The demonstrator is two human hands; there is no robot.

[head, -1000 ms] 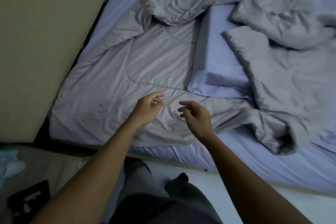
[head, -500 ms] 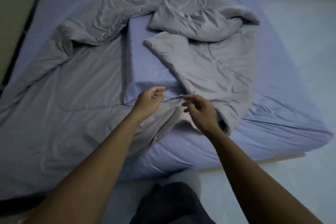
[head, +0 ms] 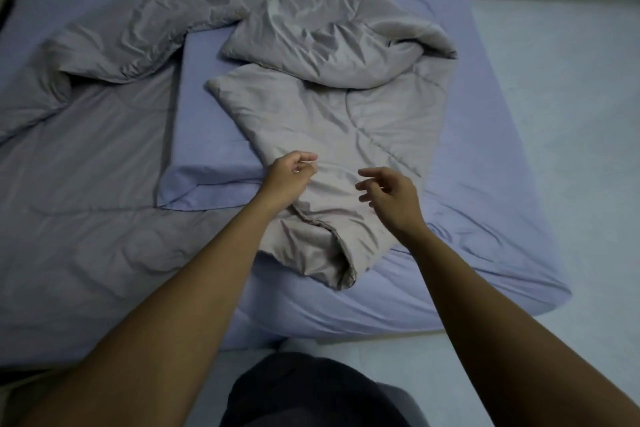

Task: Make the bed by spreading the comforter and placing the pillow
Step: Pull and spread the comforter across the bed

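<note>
the bed (head: 519,156) takes up most of the view, its blue sheet bare along the right side and the near corner. the comforter (head: 346,121) is not yet spread: it lies bunched and folded on itself, one part flat across the left of the bed, another heaped toward the far middle, and a folded flap running down to the near edge. the pillow (head: 207,135) lies lengthwise in the middle of the bed, between the two grey masses, with the flap over its right edge, so it is not in place either. by that reckoning the task is barely begun; the spreading and the pillow are both left to do. the left hand (head: 289,177) hovers over the flap where it meets the pillow, fingers loosely curled, gripping nothing that shows. the right hand (head: 391,194) is just beside it over the same flap, half open, fingers bent, empty. both look about to take hold of the flap.
</note>
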